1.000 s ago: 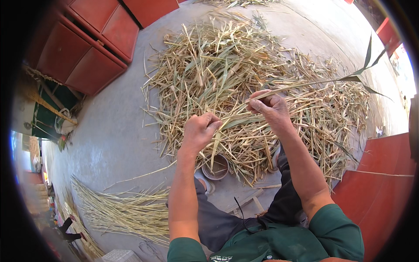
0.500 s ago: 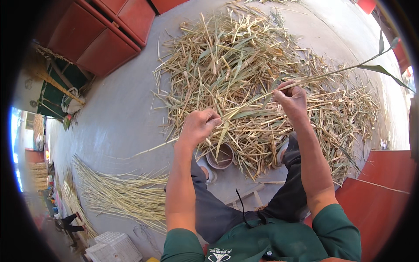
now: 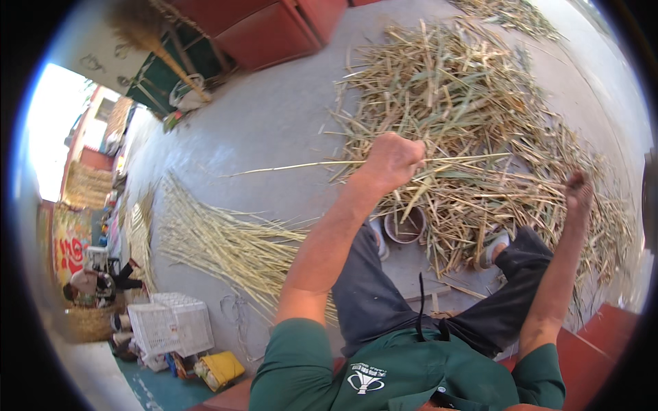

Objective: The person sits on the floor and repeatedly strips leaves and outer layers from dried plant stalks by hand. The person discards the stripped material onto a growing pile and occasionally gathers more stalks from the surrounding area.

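On the concrete floor (image 3: 274, 130) a big heap of straw (image 3: 473, 116) lies ahead of a neater bundle (image 3: 226, 246), while the left hand (image 3: 391, 161) is fisted round a long stalk (image 3: 295, 166) and the right hand (image 3: 577, 188) reaches into the heap, grip unclear.

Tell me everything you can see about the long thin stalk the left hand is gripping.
The stalk is a long, slender, pale yellow stem, dry-looking like reed or straw, stripped bare on the part left of the fist. It lies nearly level above the grey floor, slightly bowed. The left hand is closed around it in a fist; beyond the fist it runs on over the straw pile.
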Demonstrator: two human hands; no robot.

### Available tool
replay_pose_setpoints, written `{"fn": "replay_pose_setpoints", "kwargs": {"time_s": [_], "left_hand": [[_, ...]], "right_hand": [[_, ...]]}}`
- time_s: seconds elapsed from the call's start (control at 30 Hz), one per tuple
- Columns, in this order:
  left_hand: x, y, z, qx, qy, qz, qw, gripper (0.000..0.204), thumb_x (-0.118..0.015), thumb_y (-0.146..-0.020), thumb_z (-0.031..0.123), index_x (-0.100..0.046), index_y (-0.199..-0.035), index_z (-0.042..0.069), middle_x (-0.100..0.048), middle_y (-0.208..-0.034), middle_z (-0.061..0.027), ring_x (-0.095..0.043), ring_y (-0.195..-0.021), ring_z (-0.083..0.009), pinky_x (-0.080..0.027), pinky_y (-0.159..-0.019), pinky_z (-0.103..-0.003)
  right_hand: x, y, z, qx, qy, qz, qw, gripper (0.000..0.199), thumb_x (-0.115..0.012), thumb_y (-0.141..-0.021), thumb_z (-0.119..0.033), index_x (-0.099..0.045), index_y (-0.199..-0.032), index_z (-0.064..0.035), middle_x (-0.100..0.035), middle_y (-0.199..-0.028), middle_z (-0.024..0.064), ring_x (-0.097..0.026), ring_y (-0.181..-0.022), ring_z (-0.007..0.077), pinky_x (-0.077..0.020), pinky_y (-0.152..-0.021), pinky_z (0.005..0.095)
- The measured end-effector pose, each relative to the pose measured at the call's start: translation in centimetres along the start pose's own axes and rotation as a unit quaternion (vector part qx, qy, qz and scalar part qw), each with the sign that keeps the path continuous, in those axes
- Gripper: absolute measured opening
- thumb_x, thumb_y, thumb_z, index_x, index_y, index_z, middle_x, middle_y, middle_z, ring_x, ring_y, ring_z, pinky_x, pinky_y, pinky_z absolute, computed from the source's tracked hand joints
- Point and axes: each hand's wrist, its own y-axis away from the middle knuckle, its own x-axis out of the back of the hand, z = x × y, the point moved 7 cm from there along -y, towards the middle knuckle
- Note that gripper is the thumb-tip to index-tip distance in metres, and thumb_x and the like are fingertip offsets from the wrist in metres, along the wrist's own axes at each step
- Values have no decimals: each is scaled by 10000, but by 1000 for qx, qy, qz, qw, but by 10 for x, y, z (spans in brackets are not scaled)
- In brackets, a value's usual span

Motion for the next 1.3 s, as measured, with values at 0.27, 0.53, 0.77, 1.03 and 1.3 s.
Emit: {"fn": "replay_pose_setpoints", "kwargs": {"time_s": [0.27,0.53,0.77,1.03,1.3], "left_hand": [[48,127,-70,81,-86,5,993,178,-743,-829,196,-626,-785,69,-653,-690,-161,-670,-754,-389,-508,-745,-520],[3,440,-234,386,-215,-283,851,284,-795,-736,255,-705,-962,107,-715,-949,-133,-689,-959,-333,-541,-858,-451],[-15,430,-184,425,-24,-245,871,462,-785,-742,374,-684,-1057,51,-715,-1015,-156,-668,-984,-385,-523,-836,-452],[29,147,-80,243,-14,29,970,343,-752,-831,238,-689,-1099,33,-712,-950,-130,-659,-902,-317,-479,-805,-430],[-42,99,-57,188,56,-156,968,374,-748,-823,245,-662,-1108,18,-675,-914,-133,-615,-851,-315,-446,-774,-434]], "right_hand": [[117,-40,-1,-27,1,207,978,229,-495,-1024,-144,-655,-1055,17,-719,-941,118,-697,-756,204,-627,-648,273],[29,12,134,-191,219,7,957,184,-544,-1017,-199,-618,-932,-54,-682,-790,18,-630,-626,89,-560,-551,195],[-81,144,309,-317,385,-31,866,138,-610,-977,-174,-636,-1063,-69,-643,-771,18,-597,-626,108,-445,-492,234],[-120,232,440,-138,778,-296,537,338,-634,-834,-226,-710,-1133,-90,-731,-1035,160,-725,-920,296,-574,-791,424],[-43,264,551,-487,531,-35,693,116,-693,-850,-148,-659,-860,-37,-674,-804,116,-664,-641,240,-512,-503,366]]}}
